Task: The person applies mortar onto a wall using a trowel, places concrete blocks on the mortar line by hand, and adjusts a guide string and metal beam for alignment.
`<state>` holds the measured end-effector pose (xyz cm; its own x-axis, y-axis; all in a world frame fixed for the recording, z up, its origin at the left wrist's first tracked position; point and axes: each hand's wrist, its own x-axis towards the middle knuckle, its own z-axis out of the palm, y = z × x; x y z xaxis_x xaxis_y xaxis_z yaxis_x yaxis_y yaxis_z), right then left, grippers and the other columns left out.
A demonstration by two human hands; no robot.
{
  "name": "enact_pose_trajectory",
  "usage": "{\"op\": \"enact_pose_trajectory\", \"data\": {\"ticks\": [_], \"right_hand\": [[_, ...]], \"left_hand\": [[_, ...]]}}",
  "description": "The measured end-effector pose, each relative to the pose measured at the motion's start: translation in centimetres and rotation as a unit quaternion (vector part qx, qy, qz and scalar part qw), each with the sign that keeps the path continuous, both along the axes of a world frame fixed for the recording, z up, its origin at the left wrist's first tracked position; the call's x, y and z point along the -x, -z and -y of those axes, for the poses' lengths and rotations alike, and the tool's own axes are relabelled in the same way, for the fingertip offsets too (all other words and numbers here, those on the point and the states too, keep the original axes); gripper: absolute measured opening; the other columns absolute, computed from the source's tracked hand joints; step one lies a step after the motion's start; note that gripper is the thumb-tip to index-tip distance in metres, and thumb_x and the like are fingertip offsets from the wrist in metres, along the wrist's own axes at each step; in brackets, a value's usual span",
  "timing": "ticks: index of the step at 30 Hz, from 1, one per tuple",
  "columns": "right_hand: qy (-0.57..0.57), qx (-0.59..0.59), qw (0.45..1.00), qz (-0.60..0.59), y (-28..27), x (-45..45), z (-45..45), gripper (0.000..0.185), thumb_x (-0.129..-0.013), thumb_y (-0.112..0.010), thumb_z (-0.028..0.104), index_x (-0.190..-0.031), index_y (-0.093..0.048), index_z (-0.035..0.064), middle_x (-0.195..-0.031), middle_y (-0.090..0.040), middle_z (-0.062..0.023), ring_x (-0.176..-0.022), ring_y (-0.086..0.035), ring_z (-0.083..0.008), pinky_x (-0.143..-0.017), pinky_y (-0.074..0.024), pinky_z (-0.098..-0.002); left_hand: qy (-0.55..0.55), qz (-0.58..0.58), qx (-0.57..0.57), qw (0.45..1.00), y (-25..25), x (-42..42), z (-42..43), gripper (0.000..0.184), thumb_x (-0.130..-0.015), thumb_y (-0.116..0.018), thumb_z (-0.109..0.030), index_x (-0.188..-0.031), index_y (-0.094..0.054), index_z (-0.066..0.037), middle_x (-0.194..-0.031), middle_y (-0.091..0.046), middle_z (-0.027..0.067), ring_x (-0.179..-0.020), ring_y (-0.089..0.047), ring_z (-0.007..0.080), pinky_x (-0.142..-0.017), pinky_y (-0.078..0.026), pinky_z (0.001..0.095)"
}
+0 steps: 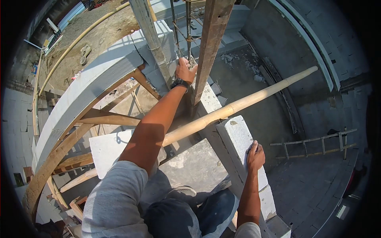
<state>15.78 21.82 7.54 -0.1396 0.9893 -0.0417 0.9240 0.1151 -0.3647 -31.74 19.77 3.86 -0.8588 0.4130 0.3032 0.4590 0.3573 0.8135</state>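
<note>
My left hand [185, 71], with a dark watch on its wrist, is stretched forward between a metal-grey post [152, 39] and a brown wooden post [211, 43]. Its fingers curl at the block edge by the thin steel bars [188, 29]; what they hold, if anything, is hidden. My right hand [256, 156] rests on the right edge of a white block wall [237, 131], its fingers bent over a small dark thing that I cannot make out. A bamboo pole [238, 105] crosses the wall between my hands, passing under my left forearm.
A curved block arch [95, 75] on wooden formwork [111, 118] stands at the left. A loose white block [109, 148] lies beside my left arm. Below at the right are a bamboo ladder [313, 146], long planks [283, 95] and rubble [256, 71].
</note>
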Motion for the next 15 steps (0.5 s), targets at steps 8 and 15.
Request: {"op": "enact_pose_trajectory", "data": {"ticks": [8,15], "right_hand": [[0.011,0.02,1.0,0.001,-0.9,0.3,0.1,0.054,-0.102,-0.051,0.05,-0.114,-0.074,0.002,-0.111,-0.073,-0.0221,-0.106,-0.068,-0.0419,-0.093,-0.0514,-0.0469],[0.012,0.031,0.999,0.007,-1.3,0.6,0.1,0.053,-0.103,-0.051,0.049,-0.112,-0.074,0.0017,-0.11,-0.073,-0.0224,-0.104,-0.068,-0.0423,-0.092,-0.0518,-0.0475]], "left_hand": [[-0.044,0.044,0.118,0.991,-4.1,1.6,-0.5,0.065,-0.076,-0.086,-0.033,-0.122,-0.052,-0.004,-0.121,-0.063,0.0217,-0.112,-0.063,0.0411,-0.097,-0.051,0.048],[0.11,-0.032,0.194,0.974,-3.0,5.3,0.1,0.036,-0.077,-0.082,-0.033,-0.101,-0.074,-0.007,-0.114,-0.069,0.0243,-0.114,-0.063,0.0396,-0.102,-0.05,0.0462]]}}
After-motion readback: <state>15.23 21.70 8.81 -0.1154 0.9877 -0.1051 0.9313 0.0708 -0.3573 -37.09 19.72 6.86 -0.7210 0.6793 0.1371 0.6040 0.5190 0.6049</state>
